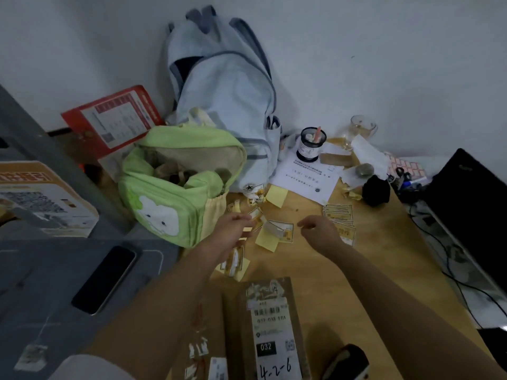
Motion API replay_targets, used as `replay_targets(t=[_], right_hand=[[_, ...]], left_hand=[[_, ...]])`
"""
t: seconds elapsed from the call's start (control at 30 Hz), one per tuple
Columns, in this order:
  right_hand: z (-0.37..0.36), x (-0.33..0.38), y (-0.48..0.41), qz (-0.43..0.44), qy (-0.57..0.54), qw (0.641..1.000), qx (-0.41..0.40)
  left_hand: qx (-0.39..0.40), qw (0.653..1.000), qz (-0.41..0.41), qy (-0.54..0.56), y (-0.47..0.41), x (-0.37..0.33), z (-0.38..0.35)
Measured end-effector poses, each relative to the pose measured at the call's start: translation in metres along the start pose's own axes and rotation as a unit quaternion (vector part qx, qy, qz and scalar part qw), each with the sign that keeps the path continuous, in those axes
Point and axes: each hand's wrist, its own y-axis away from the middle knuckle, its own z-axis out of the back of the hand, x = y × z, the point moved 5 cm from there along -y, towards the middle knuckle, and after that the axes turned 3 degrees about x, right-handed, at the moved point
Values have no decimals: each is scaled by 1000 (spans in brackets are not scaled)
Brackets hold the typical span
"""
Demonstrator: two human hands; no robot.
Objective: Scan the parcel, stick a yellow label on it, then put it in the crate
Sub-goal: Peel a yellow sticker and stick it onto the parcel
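Observation:
A brown cardboard parcel (270, 327) lies at the near edge of the wooden desk, its white shipping label with a barcode, "032" and handwritten "4-2-6" facing up. Beyond it, yellow labels and their backing sheets (267, 238) are scattered on the desk. My left hand (233, 229) hovers over them, thumb and fingers pinched on a small yellow label (253, 219). My right hand (319, 231) hovers to the right of the pile, fingers loosely curled, holding nothing that I can see. No crate is clearly in view.
A green backpack (175, 187) and a pale blue backpack (219, 89) stand at the back left. A phone (105, 278) lies on a grey surface at left. A pen cup (311, 145), papers, a black laptop (466, 204) and cables crowd the right.

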Motion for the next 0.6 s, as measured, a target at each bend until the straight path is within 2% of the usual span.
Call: replay_targets(t=[0.33, 0.43, 0.6], right_hand=[[-54, -29, -64, -43, 66, 988, 135], [-67, -46, -75, -52, 104, 984, 138], [-62, -36, -65, -61, 79, 990, 104]], left_hand=[[-11, 996, 92, 16, -58, 39, -12], [-8, 995, 101, 14, -65, 46, -11], [-13, 993, 114, 10, -70, 47, -14]])
